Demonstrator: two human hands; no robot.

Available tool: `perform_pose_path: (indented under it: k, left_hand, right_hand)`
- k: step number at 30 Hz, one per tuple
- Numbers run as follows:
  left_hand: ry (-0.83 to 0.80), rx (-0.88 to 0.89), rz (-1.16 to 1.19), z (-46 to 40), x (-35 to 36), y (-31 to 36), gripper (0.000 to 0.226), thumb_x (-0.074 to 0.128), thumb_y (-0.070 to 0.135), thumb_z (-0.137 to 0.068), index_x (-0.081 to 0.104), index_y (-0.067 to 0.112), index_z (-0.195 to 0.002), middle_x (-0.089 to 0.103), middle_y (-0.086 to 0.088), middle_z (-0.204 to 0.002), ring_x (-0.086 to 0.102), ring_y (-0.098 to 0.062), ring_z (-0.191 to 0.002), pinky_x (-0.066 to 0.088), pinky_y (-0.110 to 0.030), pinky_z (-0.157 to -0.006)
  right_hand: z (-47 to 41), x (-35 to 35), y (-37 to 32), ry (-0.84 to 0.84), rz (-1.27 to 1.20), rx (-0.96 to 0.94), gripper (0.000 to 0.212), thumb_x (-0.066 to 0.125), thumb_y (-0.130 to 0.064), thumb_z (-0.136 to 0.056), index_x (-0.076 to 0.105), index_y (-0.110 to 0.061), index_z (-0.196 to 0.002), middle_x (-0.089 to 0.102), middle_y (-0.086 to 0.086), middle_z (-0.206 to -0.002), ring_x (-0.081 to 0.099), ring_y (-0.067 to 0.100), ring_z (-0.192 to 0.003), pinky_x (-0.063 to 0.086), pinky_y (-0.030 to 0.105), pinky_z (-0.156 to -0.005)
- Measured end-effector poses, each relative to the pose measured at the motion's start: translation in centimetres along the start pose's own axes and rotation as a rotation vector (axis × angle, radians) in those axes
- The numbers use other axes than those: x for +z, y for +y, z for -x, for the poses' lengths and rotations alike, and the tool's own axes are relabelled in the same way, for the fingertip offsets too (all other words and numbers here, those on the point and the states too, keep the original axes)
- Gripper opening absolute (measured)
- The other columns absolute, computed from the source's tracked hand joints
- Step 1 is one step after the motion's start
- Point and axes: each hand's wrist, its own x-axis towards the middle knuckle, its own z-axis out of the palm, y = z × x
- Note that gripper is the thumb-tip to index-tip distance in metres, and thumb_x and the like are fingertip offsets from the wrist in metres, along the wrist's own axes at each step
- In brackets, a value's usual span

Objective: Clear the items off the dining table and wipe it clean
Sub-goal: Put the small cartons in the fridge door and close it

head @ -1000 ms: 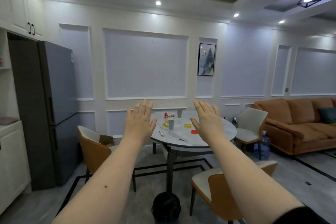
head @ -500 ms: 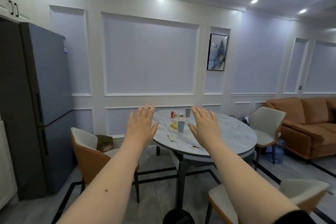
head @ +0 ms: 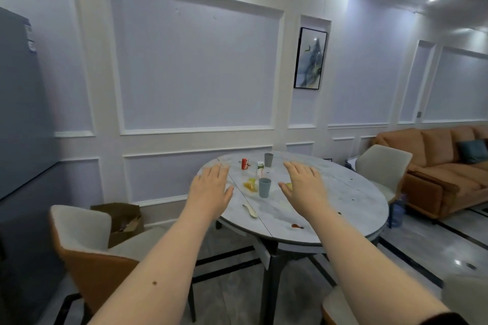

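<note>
Since the earlier frame the view has closed in on the round grey marble-look counter [head: 343, 203], which now fills the middle of the frame instead of sitting small beyond the hands. Nearest, both forearms reach up from the bottom edge; the left hand [head: 210, 191] and the right hand [head: 303, 187] hang flat, fingers spread wide, holding nothing, above the counter's near half. Between them, slightly closer to the right hand, stands the blue-grey plastic cup [head: 264, 187], with the yellow food scrap [head: 250, 184] just left of it. The pale spoon [head: 249, 210] lies below these toward the near rim, its long axis running down and to the right, and a brown smear [head: 297, 225] marks the near edge. Farther back stand the white carton [head: 260, 169], the red can [head: 245, 163] and the grey cup [head: 268, 159]. The right hand looks better placed for the near cup. An orange-backed chair [head: 87, 245] crowds the lower left; the right side offers more room.
</note>
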Motion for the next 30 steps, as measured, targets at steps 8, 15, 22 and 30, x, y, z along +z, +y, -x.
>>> perform_pose_path:
  k: [8,15,22,30]
  left_hand:
    - [-0.072,0.046,0.036,-15.0,9.6,-5.7,0.038,0.035,0.028,-0.098,0.037,0.016,-0.134,0.043,-0.001,-0.135,0.044,-0.021,-0.119,0.040,-0.032,-0.089]
    - [-0.100,0.052,0.081,-25.5,16.5,-10.7,0.038,0.037,0.027,-0.097,0.037,0.015,-0.134,0.042,-0.001,-0.135,0.043,-0.021,-0.120,0.041,-0.033,-0.089]
    - [-0.130,0.099,0.120,-37.2,25.6,-15.4,0.038,0.039,0.027,-0.096,0.040,0.014,-0.132,0.043,-0.001,-0.133,0.044,-0.021,-0.120,0.045,-0.034,-0.089]
    - [-0.140,0.173,0.181,-51.6,33.7,-19.3,0.039,0.039,0.029,-0.097,0.041,0.015,-0.132,0.046,-0.002,-0.131,0.045,-0.022,-0.119,0.044,-0.035,-0.094]
  right_hand:
    - [-14.9,9.5,1.2,-0.069,-0.084,0.011,0.055,0.045,-0.039,-0.096,0.029,-0.019,-0.144,0.041,0.000,-0.145,0.037,0.019,-0.133,0.023,0.032,-0.111]
    - [-26.1,16.9,1.3,-0.104,-0.086,0.013,0.053,0.046,-0.038,-0.096,0.032,-0.019,-0.143,0.042,0.001,-0.143,0.040,0.022,-0.130,0.027,0.032,-0.108]
    - [-36.5,26.6,1.4,-0.161,-0.045,0.047,0.049,0.046,-0.036,-0.096,0.035,-0.018,-0.140,0.045,0.002,-0.140,0.044,0.023,-0.126,0.028,0.033,-0.106]
    - [-48.3,34.1,3.2,-0.208,-0.037,0.176,0.049,0.049,-0.036,-0.095,0.038,-0.019,-0.139,0.045,0.002,-0.141,0.045,0.022,-0.125,0.032,0.034,-0.105]
